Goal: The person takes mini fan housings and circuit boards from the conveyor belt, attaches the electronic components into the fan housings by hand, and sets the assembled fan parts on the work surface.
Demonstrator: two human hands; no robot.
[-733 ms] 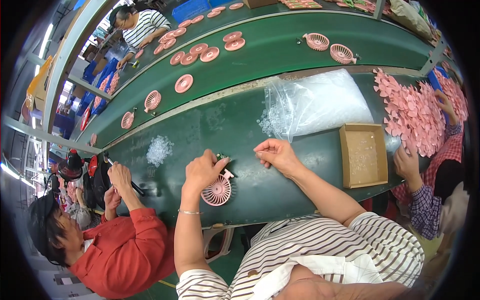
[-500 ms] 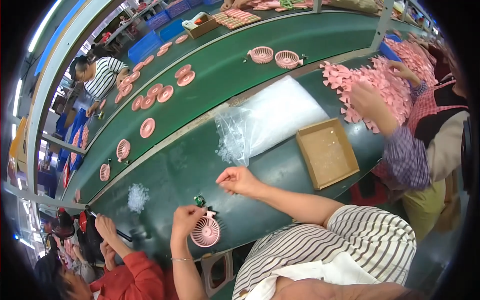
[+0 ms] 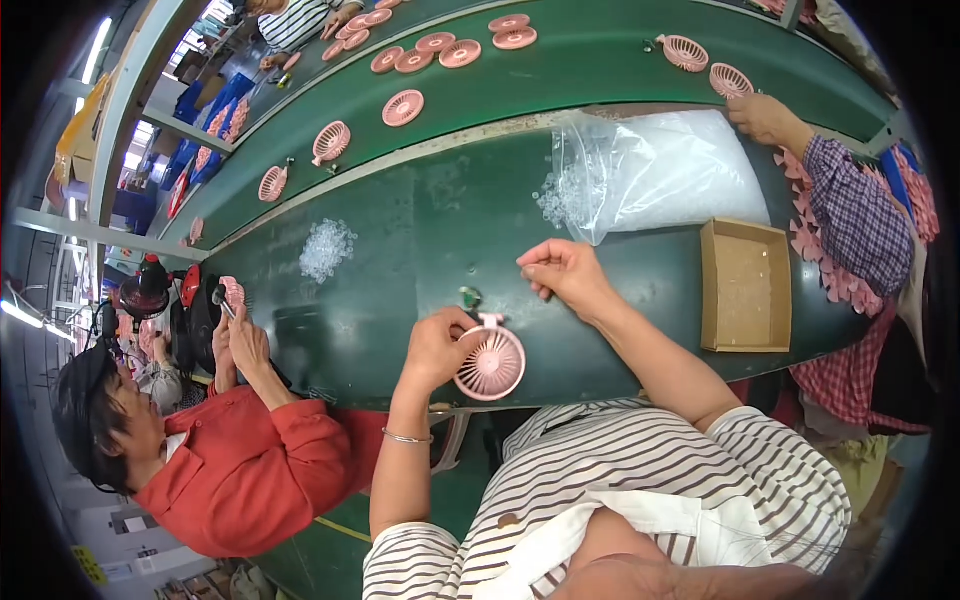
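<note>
A worker's left hand (image 3: 438,345) is gripping a round, slatted pink fan housing (image 3: 491,368) by its rim, fingers drawn in narrow, near the close edge of a green worktable (image 3: 410,240); a green circuit board (image 3: 470,297) is sitting just beyond. The right hand (image 3: 572,278) is hovering, fingertips bunched, any hold impossible to tell. A yellow sign (image 3: 88,565) is bearing illegibly small marks.

1 round pink fan cage (image 3: 491,366), slatted, at edge of table (image 3: 395,265)

Housing (image 3: 491,366) left, box (image 3: 748,236) right, bag (image 3: 685,165) behind
</note>
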